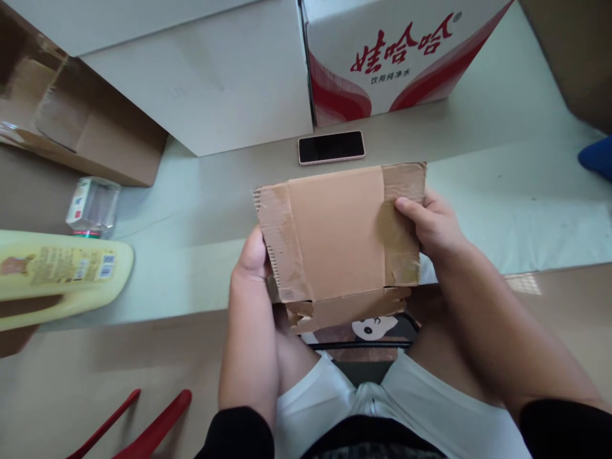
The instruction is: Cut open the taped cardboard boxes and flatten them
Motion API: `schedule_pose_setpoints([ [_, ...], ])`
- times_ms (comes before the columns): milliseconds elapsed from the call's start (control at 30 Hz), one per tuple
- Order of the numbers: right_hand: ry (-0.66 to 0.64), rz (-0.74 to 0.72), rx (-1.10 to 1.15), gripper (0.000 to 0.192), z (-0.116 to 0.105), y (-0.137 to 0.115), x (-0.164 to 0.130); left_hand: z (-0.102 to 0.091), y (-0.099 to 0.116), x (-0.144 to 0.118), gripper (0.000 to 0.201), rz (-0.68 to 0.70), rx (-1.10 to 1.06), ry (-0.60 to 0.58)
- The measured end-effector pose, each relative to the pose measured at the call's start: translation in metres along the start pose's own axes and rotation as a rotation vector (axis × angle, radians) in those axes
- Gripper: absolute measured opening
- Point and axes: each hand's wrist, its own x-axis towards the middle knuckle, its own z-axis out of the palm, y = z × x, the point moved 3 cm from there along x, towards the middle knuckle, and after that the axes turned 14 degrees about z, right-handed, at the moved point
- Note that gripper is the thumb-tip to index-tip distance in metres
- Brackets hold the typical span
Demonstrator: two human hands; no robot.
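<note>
Left hand and right hand gripping cardboard box, phone beyond, yellow bottle left

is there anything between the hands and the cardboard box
Nothing visible. The left hand grips the cardboard box at its left edge, and the right hand grips its right edge with the thumb on the top face. The phone lies on the table beyond the box, apart from it.
</note>
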Motion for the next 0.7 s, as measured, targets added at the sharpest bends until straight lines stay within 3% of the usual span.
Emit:
schedule_pose_setpoints([
  [100, 0.081, -0.108, 0.038, 0.056, 0.002, -0.001, 0.002, 0.007, 0.006, 0.0, 0.072, 0.003, -0.087, -0.078],
  [200, 0.11, -0.124, 0.038, 0.069, 0.002, -0.003, 0.003, 0.009, 0.007, -0.004, 0.064, 0.0, 0.013, -0.171],
  [267, 0.117, -0.081, 0.067, 0.069, -0.004, -0.003, 0.005, 0.005, 0.007, -0.007, 0.06, 0.001, 0.069, -0.162],
  [367, 0.142, -0.032, 0.174, 0.046, -0.021, -0.001, 0.015, -0.009, 0.014, -0.002, 0.056, 0.144, 0.021, 0.019],
  [467, 0.066, 0.014, 0.173, 0.031, -0.027, 0.005, 0.022, -0.027, 0.023, 0.007, 0.049, 0.329, -0.093, 0.256],
  [567, -0.118, 0.09, 0.062, 0.038, -0.011, 0.011, 0.012, -0.039, 0.021, 0.016, 0.043, 0.345, -0.205, 0.38],
  [700, -0.366, 0.147, -0.061, 0.052, 0.026, 0.016, -0.016, -0.04, 0.015, 0.019, 0.046, 0.307, -0.239, 0.43],
])
